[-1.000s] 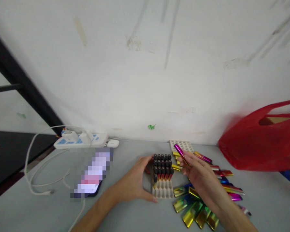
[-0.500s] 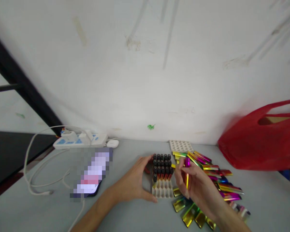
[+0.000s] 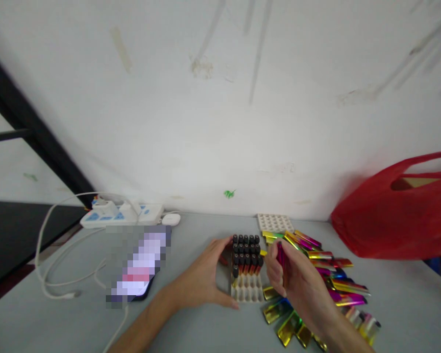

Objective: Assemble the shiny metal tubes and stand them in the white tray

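My left hand (image 3: 202,274) is spread along the left side of a pale pocketed tray (image 3: 248,294), fingers at its back corner and thumb at its front corner. Several upright slim pieces with black tops (image 3: 246,248) and orange-gold lower parts fill the tray's back rows; one more stands in the row in front. To the right of the tray, my right hand (image 3: 294,274) is closed around a shiny magenta tube (image 3: 281,255), held upright with its lower part hidden by fingers. Loose shiny metallic pieces (image 3: 288,328) in gold, green and magenta lie around that hand.
A second pale tray (image 3: 275,222) lies against the wall. At far right stands a red bag (image 3: 397,215). On the left are a phone (image 3: 143,264), a white power strip (image 3: 123,214), a white cable (image 3: 44,245) and a small white case (image 3: 171,219).
The tube in my right hand has turned, and its gold lower part no longer shows. That hand's fingers have curled in more. My left hand keeps its place at the tray.
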{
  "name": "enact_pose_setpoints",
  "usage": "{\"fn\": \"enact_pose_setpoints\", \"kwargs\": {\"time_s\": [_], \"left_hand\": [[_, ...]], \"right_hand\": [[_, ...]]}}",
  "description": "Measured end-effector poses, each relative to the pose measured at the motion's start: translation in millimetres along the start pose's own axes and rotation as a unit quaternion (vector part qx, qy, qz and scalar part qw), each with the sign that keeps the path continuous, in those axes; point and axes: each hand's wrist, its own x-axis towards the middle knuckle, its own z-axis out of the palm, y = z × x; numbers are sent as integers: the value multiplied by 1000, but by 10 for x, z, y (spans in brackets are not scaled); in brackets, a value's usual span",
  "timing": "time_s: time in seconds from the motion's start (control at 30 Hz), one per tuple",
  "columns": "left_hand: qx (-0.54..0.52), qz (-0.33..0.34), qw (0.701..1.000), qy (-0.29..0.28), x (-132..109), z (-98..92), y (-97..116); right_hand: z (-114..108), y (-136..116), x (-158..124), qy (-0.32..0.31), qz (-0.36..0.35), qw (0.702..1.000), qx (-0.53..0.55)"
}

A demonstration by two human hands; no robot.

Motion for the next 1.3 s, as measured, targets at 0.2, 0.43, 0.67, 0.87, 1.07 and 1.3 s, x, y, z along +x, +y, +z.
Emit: {"fn": "enact_pose_setpoints", "kwargs": {"time_s": [0.2,0.43,0.67,0.87,1.07,1.3], "left_hand": [[-2,10,1000,6,2,-4,23],[7,13,1000,5,-1,-8,22],[2,13,1000,7,-9,1,12],[2,5,1000,6,-4,-4,35],[1,3,1000,4,-4,-12,45],[5,12,1000,3,3,-15,44]], "right_hand": [[-31,-6,-3,4,20,1000,12],[-125,66,52,-2,46,999,-15],[-198,160,58,84,53,987,-127],[-145,191,50,100,55,982,-153],[-107,210,65,109,56,980,-160],[-102,227,44,107,58,979,-161]]}}
